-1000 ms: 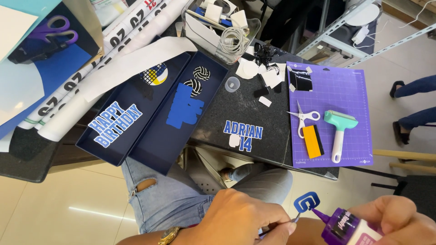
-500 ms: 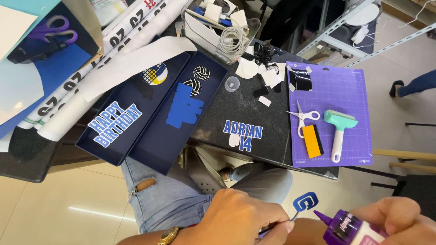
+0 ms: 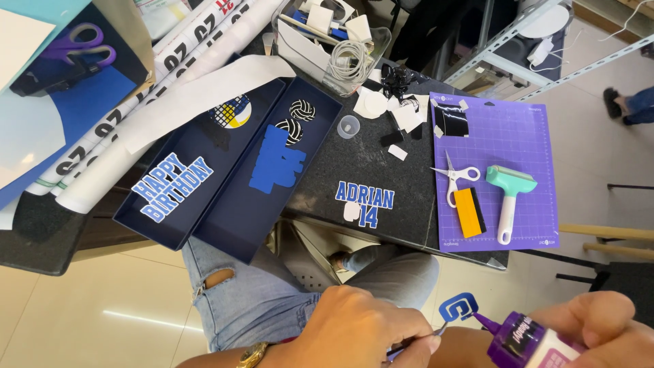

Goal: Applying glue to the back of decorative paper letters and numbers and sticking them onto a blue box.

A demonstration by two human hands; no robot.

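Two hands work low over the person's lap, close together. The left hand (image 3: 354, 330) is curled into a loose fist, its fingers pinching a thin metal tool (image 3: 415, 341) whose tip carries a small blue paper letter (image 3: 458, 307) edged in white, held up in the air between the two hands. The right hand (image 3: 606, 327) is wrapped around a purple glue bottle (image 3: 524, 341), fingers closed on its body, and the bottle's pointed nozzle touches the lower edge of the letter. A gold watch (image 3: 253, 354) shows at the left wrist. Beyond the hands, past the knees in torn jeans (image 3: 259, 300), a black table (image 3: 402, 170) holds a blue name and number cutout (image 3: 364, 201) lying flat, well apart from the hands. Farther out on the left-hand side sits an open dark blue box (image 3: 204, 204) with pale blue lettering stuck in one half and a blue cutout with small black and white balls in the other. Ahead of the right hand lies a purple cutting mat (image 3: 524, 136) bearing small white scissors (image 3: 453, 177), an orange scraper (image 3: 469, 212) and a teal roller (image 3: 509, 187), all lying side by side.
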